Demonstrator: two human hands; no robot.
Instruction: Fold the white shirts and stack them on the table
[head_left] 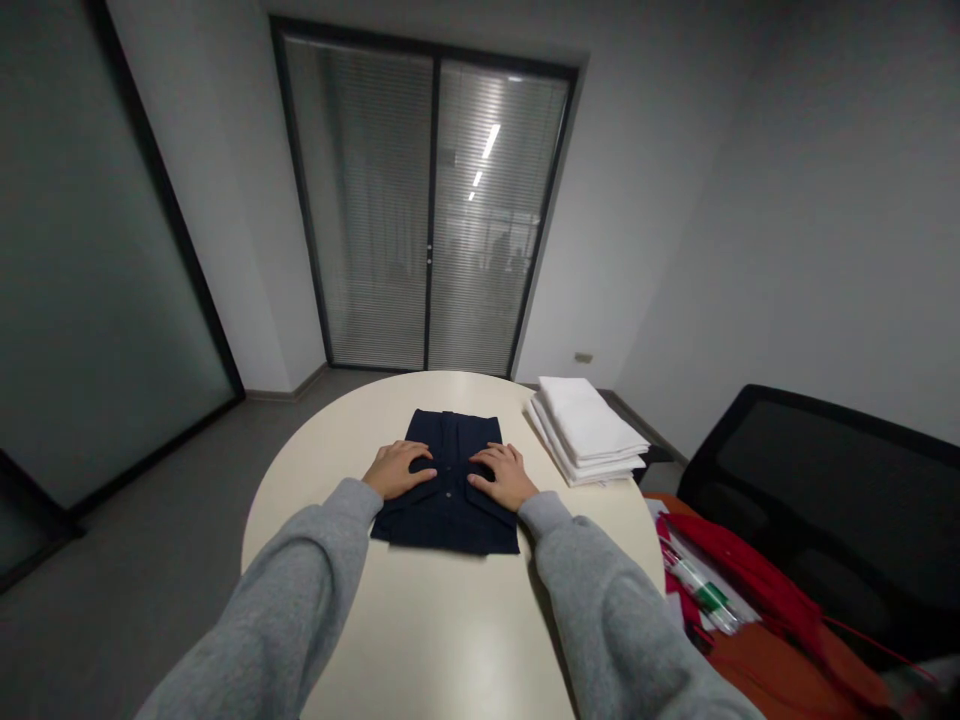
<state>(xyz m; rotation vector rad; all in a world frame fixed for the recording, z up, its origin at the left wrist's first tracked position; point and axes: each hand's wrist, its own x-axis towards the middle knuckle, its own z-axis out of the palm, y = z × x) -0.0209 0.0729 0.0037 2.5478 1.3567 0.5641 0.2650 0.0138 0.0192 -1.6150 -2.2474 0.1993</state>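
A dark navy garment (450, 515), folded into a flat rectangle with small buttons down its middle, lies on the round cream table (442, 630). My left hand (399, 470) rests on its left side, fingers stretched out over the cloth. On the right side of the garment lies my right hand (504, 476), its fingers spread and the thumb pointing inward. Both palms face down, and neither hand grips the fabric. Grey sleeves cover both arms.
White folded cloths (589, 425) are stacked at the table's right edge. A black mesh chair (817, 500) stands at the right, with a red bag (742, 560) and a clear plastic packet (705, 590) on its orange seat. Glass doors (427, 200) are behind the table.
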